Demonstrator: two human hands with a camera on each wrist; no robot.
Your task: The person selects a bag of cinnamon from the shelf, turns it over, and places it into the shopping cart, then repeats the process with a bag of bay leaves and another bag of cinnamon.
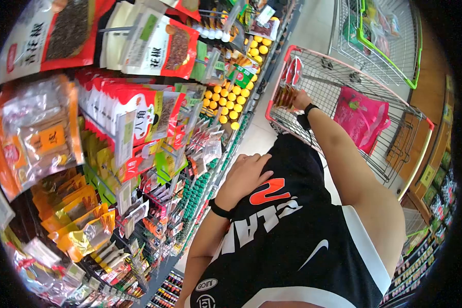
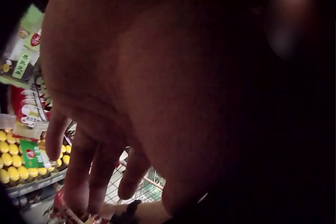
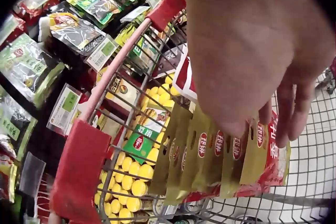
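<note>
My right hand (image 1: 302, 100) is inside the shopping cart (image 1: 313, 56), at a row of gold-topped red packets (image 3: 210, 155) standing against the cart's end. In the right wrist view, the thumb side of that hand (image 3: 252, 50) overlaps the packet tops, and the fingers point down by the row's right end, fairly straight. The left hand (image 1: 244, 177) hovers before the black jersey (image 1: 292, 226), between body and shelf, holding nothing. Its palm (image 2: 121, 77) and loosely extended fingers fill much of the left wrist view. A red and white packet (image 1: 292, 71) lies in the cart's corner beside the gold ones.
A pink bag (image 1: 359, 115) sits in the cart. Hanging spice packets (image 1: 143, 115) and yellow-capped bottles (image 1: 226, 102) line the shelf on the left. Another cart with a green rim (image 1: 390, 61) stands just beyond. More shelving (image 1: 436, 174) runs along the right.
</note>
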